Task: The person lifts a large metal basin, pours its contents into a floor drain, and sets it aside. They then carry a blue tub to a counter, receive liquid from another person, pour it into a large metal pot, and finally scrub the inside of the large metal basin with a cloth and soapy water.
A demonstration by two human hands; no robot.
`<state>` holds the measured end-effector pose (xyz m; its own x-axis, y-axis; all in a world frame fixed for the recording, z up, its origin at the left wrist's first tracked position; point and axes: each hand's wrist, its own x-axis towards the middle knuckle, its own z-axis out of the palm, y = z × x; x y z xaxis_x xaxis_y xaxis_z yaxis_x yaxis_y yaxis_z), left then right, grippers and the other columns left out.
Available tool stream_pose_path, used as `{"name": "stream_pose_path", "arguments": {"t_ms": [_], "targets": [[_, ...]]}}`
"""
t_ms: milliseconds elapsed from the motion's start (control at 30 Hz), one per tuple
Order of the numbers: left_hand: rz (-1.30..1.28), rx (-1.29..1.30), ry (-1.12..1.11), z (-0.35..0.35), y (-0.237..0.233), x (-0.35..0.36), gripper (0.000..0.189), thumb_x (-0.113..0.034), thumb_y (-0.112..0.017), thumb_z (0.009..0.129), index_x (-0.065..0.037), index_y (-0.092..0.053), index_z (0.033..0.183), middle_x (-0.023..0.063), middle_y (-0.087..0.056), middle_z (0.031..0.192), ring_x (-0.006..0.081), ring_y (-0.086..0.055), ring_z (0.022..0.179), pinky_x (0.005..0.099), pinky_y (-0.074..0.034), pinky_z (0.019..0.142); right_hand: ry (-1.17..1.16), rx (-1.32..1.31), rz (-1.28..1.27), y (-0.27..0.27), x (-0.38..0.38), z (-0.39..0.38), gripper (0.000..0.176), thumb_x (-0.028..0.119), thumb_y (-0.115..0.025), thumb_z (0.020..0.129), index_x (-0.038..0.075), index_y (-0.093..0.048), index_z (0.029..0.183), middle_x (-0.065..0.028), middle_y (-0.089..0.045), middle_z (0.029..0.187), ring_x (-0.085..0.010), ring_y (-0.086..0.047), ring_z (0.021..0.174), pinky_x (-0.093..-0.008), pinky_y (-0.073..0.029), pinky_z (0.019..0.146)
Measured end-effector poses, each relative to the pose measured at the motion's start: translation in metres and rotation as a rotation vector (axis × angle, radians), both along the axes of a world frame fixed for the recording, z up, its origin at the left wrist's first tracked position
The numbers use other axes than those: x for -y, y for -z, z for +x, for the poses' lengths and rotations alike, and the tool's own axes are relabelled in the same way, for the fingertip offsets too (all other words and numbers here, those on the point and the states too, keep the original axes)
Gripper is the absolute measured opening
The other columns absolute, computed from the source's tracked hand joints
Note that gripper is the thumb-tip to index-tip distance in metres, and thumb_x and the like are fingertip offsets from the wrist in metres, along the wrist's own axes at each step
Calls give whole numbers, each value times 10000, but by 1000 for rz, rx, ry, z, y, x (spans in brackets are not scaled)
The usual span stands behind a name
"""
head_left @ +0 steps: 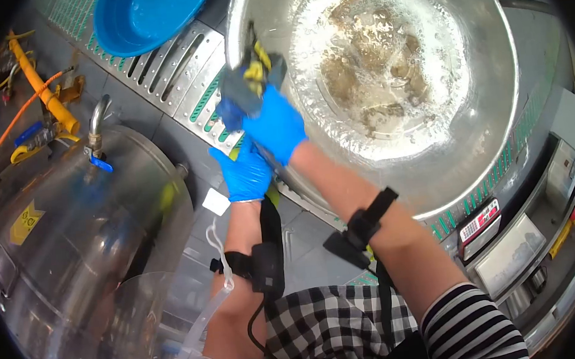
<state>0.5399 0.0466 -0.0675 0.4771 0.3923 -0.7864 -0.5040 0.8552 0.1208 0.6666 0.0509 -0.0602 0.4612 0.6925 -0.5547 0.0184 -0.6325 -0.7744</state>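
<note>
Both hands wear blue gloves. Near the left rim of a large metal bowl [496,89], my right hand [275,125] is closed on a blurred dark bundle with yellow and blue parts [249,81]. Just below it, my left hand [241,171] has its thumb apart from the rest; its other fingertips are partly hidden behind the right hand, and what they hold, if anything, cannot be made out. Bubbling liquid with brownish pieces [372,58] covers the bowl's bottom.
A blue basin [150,18] stands at the upper left on slotted metal grating [177,70]. To the left is a large steel vessel [101,214] with a tap [97,123], beside an orange pipe [40,84]. Trays [509,253] line the right side.
</note>
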Motion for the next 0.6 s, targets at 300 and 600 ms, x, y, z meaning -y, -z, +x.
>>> {"name": "stream_pose_path", "arguments": {"t_ms": [300, 600], "targets": [[40, -7, 87, -2, -8, -4, 947, -735, -298, 656, 10, -278, 1241, 98, -382, 1231, 227, -361, 1102, 312, -271, 933, -479, -145, -260, -16, 187, 3, 545, 455, -591, 650, 188, -476, 1112, -118, -532, 1029, -320, -500, 909, -342, -405, 779], [372, -237, 495, -1, 16, 17, 629, -502, -279, 836, -4, -335, 1217, 115, -396, 1218, 209, -359, 1122, 322, -250, 965, -129, -73, -40, 6, 127, -24, 843, 499, -642, 549, -9, -356, 1157, -210, -393, 1141, -329, -404, 1063, -391, -371, 855]]}}
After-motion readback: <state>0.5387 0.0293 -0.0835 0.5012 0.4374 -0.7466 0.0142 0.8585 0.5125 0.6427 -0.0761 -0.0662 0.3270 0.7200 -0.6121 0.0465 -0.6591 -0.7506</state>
